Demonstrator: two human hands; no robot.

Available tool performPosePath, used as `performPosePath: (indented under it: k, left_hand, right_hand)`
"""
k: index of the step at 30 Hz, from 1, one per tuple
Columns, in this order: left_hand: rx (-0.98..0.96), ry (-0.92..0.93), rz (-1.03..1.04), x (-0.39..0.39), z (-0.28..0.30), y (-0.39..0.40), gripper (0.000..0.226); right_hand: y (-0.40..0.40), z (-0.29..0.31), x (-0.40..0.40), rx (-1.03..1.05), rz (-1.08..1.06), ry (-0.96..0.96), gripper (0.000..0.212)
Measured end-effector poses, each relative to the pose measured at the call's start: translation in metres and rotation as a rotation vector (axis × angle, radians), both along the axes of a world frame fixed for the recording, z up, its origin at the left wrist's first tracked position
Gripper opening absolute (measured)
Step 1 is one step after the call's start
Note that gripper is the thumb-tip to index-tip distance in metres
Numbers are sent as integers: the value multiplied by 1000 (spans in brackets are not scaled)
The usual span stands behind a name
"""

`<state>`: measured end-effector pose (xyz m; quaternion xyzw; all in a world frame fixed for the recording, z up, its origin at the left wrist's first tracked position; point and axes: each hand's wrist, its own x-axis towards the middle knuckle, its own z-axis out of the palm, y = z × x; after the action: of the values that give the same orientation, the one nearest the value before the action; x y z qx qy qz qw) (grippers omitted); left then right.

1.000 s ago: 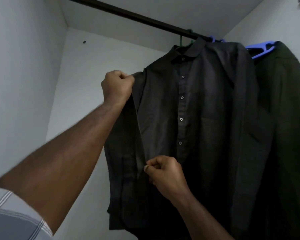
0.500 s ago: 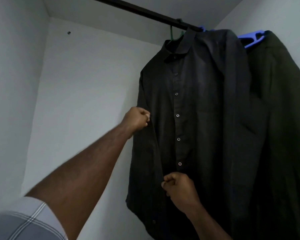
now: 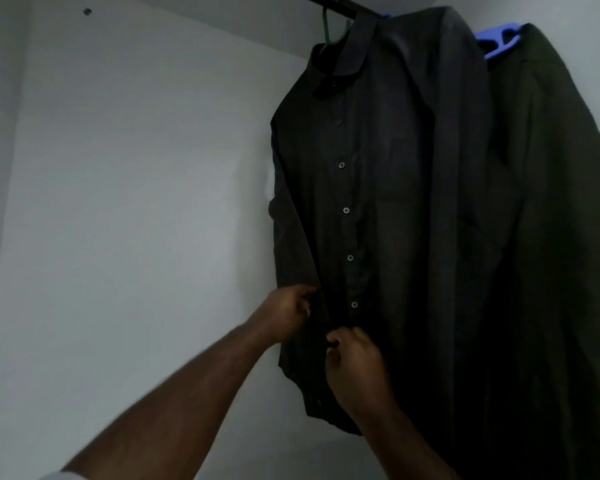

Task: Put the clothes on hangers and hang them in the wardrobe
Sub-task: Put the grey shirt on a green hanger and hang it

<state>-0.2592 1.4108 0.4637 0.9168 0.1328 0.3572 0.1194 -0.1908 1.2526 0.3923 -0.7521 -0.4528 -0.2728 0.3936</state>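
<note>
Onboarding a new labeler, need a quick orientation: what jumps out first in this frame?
A dark button-up shirt fills the centre, hanging on a green hanger from the rail at the top edge. Low on the shirt, the left hand pinches its left edge and the right hand pinches the button strip just below the lowest visible button. Right of it hangs a second dark garment on a blue hanger.

Dark wardrobe rail [image 3: 336,2] cut off by top edge. Green plastic hanger [image 3: 327,29] mostly hidden inside black button-front shirt [image 3: 378,202]. Blue plastic hanger [image 3: 497,41] largely covered by dark olive jacket [image 3: 568,237], itself cut off at right edge.
</note>
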Motion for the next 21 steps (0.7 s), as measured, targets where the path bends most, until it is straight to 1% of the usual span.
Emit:
performPosePath:
  k: [2, 4, 5, 8, 10, 12, 16, 18, 20, 21]
  left_hand:
    - [-9, 3, -19, 7, -7, -3, 45]
    - [-23, 23, -26, 13, -10, -6, 38]
    - [-27, 52, -29, 16, -10, -8, 39]
    - [-22, 163, -26, 20, -11, -11, 59]
    - [-10, 207, -10, 21, -14, -11, 61]
    - [-5, 216, -8, 19, -17, -9, 59]
    - [-3, 220, -23, 12, -28, -4, 63]
    - [-26, 187, -60, 8, -32, -3, 55]
    - [-38, 147, -102, 2, -35, -5, 43]
    - [-75, 121, -111, -2, -38, -7, 39]
  right_hand:
    - [8, -2, -4, -121, 80, -6, 32]
    - [13, -2, -4, -201, 140, 84, 36]
    - [15, 0, -3, -220, 159, 145, 37]
    - [15, 6, 5, -253, 168, 249, 38]
    - [13, 10, 7, -266, 164, 285, 41]
    - [10, 11, 3, -272, 176, 304, 42]
    - [9, 6, -24, -335, 170, 250, 30]
    - [7, 3, -35, -296, 154, 233, 36]
    - [1, 2, -43, -201, 176, 249, 45]
    - [-2, 1, -47, -163, 193, 262, 48]
